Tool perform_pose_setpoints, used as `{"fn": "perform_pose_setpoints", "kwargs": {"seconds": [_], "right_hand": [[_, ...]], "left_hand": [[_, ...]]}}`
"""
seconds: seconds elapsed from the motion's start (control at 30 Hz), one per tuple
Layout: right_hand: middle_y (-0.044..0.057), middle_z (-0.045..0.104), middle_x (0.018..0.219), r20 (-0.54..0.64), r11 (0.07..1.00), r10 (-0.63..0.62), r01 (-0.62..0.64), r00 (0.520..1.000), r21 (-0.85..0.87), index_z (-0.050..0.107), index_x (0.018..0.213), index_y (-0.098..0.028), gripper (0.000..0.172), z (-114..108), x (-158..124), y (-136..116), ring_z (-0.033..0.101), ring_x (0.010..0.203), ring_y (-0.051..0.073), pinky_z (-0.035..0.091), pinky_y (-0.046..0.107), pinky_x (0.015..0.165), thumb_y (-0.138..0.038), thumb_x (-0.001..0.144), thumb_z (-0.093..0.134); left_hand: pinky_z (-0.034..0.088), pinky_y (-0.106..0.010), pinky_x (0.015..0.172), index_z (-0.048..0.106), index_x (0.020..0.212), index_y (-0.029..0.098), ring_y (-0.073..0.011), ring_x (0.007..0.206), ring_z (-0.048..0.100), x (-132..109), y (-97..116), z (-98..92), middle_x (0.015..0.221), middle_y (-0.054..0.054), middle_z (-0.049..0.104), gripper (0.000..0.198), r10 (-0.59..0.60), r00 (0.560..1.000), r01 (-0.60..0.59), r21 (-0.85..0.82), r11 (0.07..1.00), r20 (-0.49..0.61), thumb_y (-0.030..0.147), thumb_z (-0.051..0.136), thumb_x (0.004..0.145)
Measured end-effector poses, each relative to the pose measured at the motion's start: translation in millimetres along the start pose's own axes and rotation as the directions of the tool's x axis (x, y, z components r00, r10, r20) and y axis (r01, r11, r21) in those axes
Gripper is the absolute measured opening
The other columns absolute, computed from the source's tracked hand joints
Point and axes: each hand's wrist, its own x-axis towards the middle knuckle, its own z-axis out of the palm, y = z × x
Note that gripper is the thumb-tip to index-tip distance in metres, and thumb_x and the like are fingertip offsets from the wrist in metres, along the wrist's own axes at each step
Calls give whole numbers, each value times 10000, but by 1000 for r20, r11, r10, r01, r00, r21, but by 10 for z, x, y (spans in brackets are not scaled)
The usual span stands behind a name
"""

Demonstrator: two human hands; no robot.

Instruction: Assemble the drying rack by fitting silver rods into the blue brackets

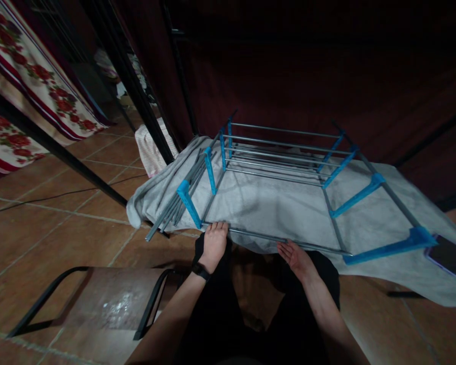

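Observation:
A partly assembled rack [283, 234] of thin metal tubes and blue plastic brackets lies on a grey cloth. My left hand [215, 241], with a dark band on its wrist, has its fingers closed over the nearest tube, just right of a blue bracket [191, 205]. Farther right along that same tube, my right hand [296, 258] is open, palm turned partly up. Its fingertips are at the tube's near side, seemingly touching it. Another blue bracket [387, 247] sits at the tube's right end.
Loose metal tubes [163, 218] lie on the left of the grey cloth [251, 203]. At the right edge rests a phone [445, 255]. A chair [114, 299] stands at lower left, and dark metal poles [129, 76] rise behind. A cable [61, 195] crosses the tiled floor.

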Motion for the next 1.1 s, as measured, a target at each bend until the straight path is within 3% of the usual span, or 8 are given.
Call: {"fn": "perform_pose_setpoints", "kwargs": {"seconds": [0.3, 0.47, 1.1], "right_hand": [[104, 745, 922, 5, 1000, -7, 7, 1000, -14, 623, 836, -202, 16, -3, 43, 16, 722, 880, 203, 596, 329, 812, -213, 830, 613], [111, 743, 940, 3, 1000, -2, 2, 1000, -16, 655, 916, -187, 100, 30, 66, 22, 720, 893, 194, 597, 295, 778, -249, 842, 628], [98, 743, 930, -18, 1000, -26, 26, 1000, -5, 612, 872, -198, 77, 75, 135, 30, 716, 898, 204, 582, 321, 817, -254, 829, 644]], "left_hand": [[410, -398, 840, 616, 1036, 166, -256, 963, 556, -10, 2, -9, 985, -109, 636, 304, -14, 1000, 14, 3, 1000, -6, 121, 333, 935], [410, -401, 828, 621, 1030, 160, -257, 945, 561, -4, 0, 3, 977, -115, 637, 308, -10, 1000, 10, 5, 1000, -15, 112, 334, 930], [405, -386, 839, 629, 1035, 173, -250, 956, 556, 55, 24, 48, 976, -95, 631, 310, -36, 999, 36, 12, 999, -7, 93, 353, 919]]}}
